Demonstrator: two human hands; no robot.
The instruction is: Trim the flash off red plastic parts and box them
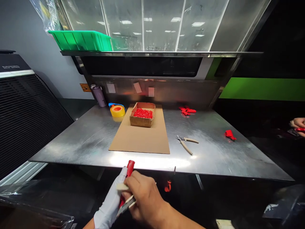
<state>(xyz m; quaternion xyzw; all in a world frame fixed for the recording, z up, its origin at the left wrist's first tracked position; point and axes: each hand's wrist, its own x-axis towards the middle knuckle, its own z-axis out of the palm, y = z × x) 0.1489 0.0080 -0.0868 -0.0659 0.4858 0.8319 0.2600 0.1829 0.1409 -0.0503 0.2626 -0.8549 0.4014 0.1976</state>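
My left hand (110,200), in a white glove, is closed around a red plastic tube-shaped part (130,167), whose round end sticks up past the fingers. My right hand (149,195) is bare and presses close against it. Its fingers are wrapped round a knife-like tool (126,206) with a flat grey metal blade, which lies across the red part. A pale beige piece (122,187) shows at the right fingertips; what it is I cannot make out. Both hands are just in front of the table's front edge. The lower part of the red piece is mostly hidden.
On the metal table (83,140) lie a cardboard sheet (140,141), a box (140,122) of small red pieces, nippers (184,143), yellow tape (117,111), and red parts (187,110). A purple bottle (98,96) stands behind. Another person's hand (297,123) shows at far right.
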